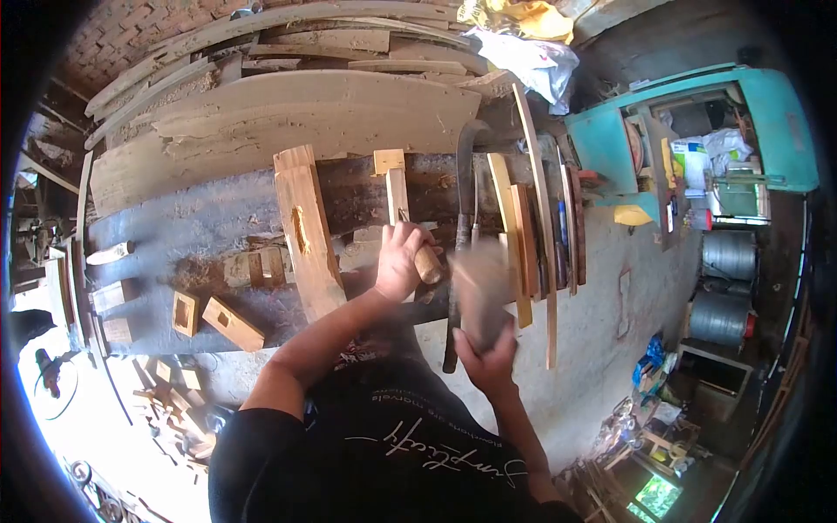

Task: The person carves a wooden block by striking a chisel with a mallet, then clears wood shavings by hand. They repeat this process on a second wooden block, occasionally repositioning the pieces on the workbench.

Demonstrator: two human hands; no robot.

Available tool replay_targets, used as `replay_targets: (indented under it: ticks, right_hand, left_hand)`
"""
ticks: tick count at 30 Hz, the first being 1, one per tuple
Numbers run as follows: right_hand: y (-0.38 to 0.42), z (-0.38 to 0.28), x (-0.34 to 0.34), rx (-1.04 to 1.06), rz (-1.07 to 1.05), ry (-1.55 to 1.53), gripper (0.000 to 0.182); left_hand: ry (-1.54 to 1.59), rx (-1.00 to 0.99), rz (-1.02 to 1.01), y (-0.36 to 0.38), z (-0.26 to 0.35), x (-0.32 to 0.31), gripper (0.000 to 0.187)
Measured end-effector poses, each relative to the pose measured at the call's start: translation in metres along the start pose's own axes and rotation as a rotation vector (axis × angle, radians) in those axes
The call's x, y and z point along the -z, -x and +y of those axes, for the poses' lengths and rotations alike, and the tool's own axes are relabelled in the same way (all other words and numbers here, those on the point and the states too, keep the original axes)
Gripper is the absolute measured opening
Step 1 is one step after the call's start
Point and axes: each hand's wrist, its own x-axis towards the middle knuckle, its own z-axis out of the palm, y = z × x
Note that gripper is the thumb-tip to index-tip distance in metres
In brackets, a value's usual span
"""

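My left hand (403,257) is wrapped round a chisel, whose round wooden handle (427,264) sticks out toward my right side. The chisel's tip meets a narrow pale wood piece (397,193) on the dark bench (166,231). In my right hand (490,356) is a blurred wooden block used like a mallet (481,292), raised just right of the chisel handle. Left of my left hand lies a thick timber (305,231) with a long slot cut in it. A curved blade tool (465,174) lies beyond the block, which partly hides it.
Several wood strips and tools (532,227) line the bench's right end. Two small mortised blocks (234,323) sit at the near left edge. Long planks (288,122) lean along the far side. Offcuts (174,397) are heaped on the floor. A turquoise cabinet (606,148) stands right.
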Motion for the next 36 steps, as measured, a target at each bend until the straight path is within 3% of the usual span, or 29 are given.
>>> replay_targets:
  ticks: [2,5,7,8,10,12,15,17,20,21,23,26,30,32,34,36]
  right_hand:
    - [-0.015,0.008,0.000,-0.275,-0.279,0.027,0.052]
    - [-0.018,-0.020,0.006,-0.269,-0.197,0.014,0.052]
    - [-0.017,-0.043,0.010,-0.050,0.045,-0.021,0.054]
    - [-0.013,-0.038,0.005,-0.052,0.050,-0.021,0.054]
    - [-0.006,-0.014,-0.010,0.281,0.252,-0.071,0.057]
    - [-0.019,0.006,-0.015,0.014,-0.097,0.115,0.059]
    - [-0.028,0.005,-0.020,-0.039,-0.161,0.184,0.058]
    - [-0.020,-0.025,-0.018,-0.024,-0.005,0.012,0.059]
    - [-0.018,-0.024,-0.031,0.259,0.257,-0.186,0.059]
    - [-0.025,-0.015,-0.031,0.277,0.180,-0.096,0.058]
    - [-0.043,-0.003,-0.025,0.076,-0.053,0.111,0.056]
    - [-0.056,-0.018,-0.007,-0.064,-0.143,0.129,0.059]
    - [-0.065,-0.052,-0.008,0.383,0.253,0.009,0.057]
    - [-0.060,-0.039,-0.023,0.216,0.178,-0.111,0.059]
    - [-0.071,-0.009,-0.030,-0.004,-0.128,0.071,0.060]
    - [-0.067,-0.005,-0.027,-0.011,-0.053,0.136,0.060]
  left_hand:
    - [-0.061,0.024,0.018,0.001,-0.006,-0.002,0.033]
    - [0.012,-0.034,0.030,0.004,-0.005,-0.002,0.026]
    - [0.028,0.000,0.043,0.001,-0.001,-0.003,0.025]
    - [0.042,0.020,0.068,-0.005,0.000,-0.003,0.025]
    - [0.033,0.058,0.062,-0.016,-0.004,-0.005,0.023]
    - [-0.125,-0.020,0.012,-0.024,-0.020,-0.014,0.021]
    - [-0.101,-0.065,0.041,-0.035,-0.007,0.000,0.022]
    - [-0.051,-0.029,0.043,-0.030,-0.007,-0.001,0.023]
    - [0.037,0.054,0.012,-0.035,-0.003,0.004,0.025]
    - [0.008,0.013,0.002,-0.037,-0.003,0.007,0.028]
    - [-0.067,-0.139,-0.032,-0.043,-0.007,0.013,0.033]
    - [0.044,-0.060,0.007,-0.048,-0.009,0.009,0.032]
    - [0.002,0.084,-0.104,-0.052,-0.005,0.015,0.037]
    - [0.008,0.062,-0.115,-0.051,-0.016,0.010,0.037]
    - [-0.002,-0.053,-0.081,-0.052,-0.028,0.009,0.040]
    - [-0.015,-0.045,-0.135,-0.055,-0.030,0.012,0.039]
